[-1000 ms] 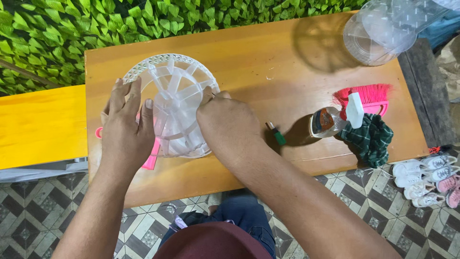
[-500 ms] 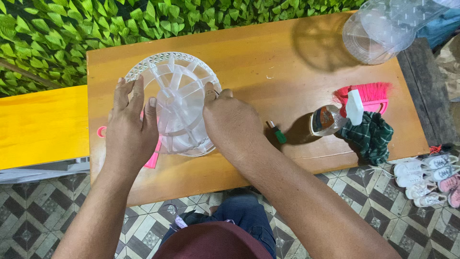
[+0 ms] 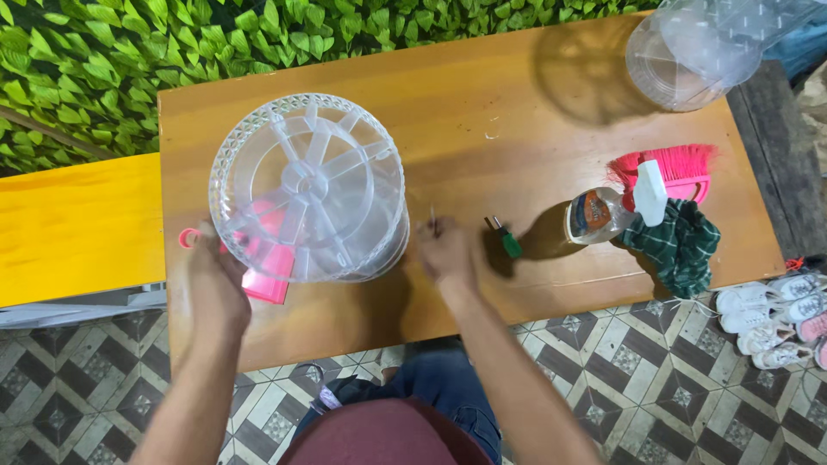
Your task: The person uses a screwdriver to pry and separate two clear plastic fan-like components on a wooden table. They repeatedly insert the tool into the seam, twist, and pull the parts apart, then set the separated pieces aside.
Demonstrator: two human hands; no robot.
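Two hands at a clear plastic cover on a wooden table

The wooden table point(image 3: 482, 103) carries a round clear plastic cover point(image 3: 307, 188) with spoke-like ribs. The left hand point(image 3: 215, 280) sits at its lower left edge, fingers curled under the rim, gripping it; a pink dustpan point(image 3: 265, 274) lies just beside those fingers, under the cover. The right hand point(image 3: 445, 252), apart from the cover's right side, has its fingers pinched on a thin small object point(image 3: 432, 220), too small to make out. A green-handled screwdriver point(image 3: 503, 238) lies just right of those fingers.
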